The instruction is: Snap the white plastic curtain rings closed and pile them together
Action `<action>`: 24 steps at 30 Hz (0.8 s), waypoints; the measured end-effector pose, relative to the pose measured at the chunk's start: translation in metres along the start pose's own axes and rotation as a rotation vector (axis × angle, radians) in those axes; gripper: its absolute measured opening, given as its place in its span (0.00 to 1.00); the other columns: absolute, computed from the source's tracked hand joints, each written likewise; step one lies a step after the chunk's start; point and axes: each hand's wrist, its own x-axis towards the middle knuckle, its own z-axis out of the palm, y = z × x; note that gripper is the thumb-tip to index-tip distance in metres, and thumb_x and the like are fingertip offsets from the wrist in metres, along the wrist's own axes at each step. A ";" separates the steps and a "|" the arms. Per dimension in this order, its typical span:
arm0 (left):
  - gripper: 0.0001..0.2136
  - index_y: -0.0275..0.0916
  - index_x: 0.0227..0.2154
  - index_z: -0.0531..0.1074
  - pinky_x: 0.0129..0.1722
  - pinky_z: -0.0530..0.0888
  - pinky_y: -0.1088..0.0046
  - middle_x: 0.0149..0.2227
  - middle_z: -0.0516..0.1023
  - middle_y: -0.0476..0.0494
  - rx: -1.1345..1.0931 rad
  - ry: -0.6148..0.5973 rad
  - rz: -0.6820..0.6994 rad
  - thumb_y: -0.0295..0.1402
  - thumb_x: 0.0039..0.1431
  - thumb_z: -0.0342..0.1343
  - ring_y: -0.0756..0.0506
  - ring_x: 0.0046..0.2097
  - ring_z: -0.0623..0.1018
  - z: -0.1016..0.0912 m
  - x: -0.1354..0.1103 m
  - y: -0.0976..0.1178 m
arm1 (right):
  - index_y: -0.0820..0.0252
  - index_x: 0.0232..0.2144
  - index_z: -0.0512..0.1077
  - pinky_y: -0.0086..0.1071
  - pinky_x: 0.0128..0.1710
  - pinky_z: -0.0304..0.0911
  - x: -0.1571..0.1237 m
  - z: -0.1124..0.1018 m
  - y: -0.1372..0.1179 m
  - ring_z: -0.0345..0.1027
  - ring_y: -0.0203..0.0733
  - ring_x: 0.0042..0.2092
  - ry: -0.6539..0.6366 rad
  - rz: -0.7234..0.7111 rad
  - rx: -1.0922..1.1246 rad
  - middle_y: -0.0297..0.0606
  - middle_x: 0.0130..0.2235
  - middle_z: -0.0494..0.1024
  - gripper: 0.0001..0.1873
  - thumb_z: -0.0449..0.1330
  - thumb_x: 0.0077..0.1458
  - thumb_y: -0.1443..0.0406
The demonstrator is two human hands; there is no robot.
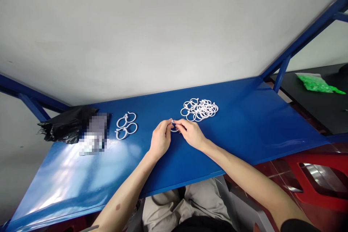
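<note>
My left hand [161,138] and my right hand [192,134] meet over the middle of the blue table. Between their fingertips they pinch one white plastic ring [174,129], mostly hidden by the fingers. Both hands are closed on it. Just beyond my right hand lies a heap of similar white rings [202,109], overlapping one another. Left of my left hand, several more white rings [127,126] lie in a small loose group, with small knobs or clips on their rims.
A crumpled black plastic bag [67,123] and a blurred-out object [95,132] lie on the table's left end. Blue metal braces flank the blue table [239,116]. Right of it are a black surface with a bag of green items [317,82] and a red stool [320,181].
</note>
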 end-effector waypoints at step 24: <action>0.19 0.32 0.53 0.73 0.50 0.66 0.51 0.51 0.77 0.28 0.871 0.044 -0.470 0.35 0.66 0.47 0.29 0.54 0.71 -0.067 0.029 -0.047 | 0.59 0.39 0.80 0.36 0.47 0.67 0.097 -0.119 0.059 0.73 0.44 0.44 -0.014 0.298 -0.607 0.40 0.41 0.82 0.07 0.61 0.61 0.69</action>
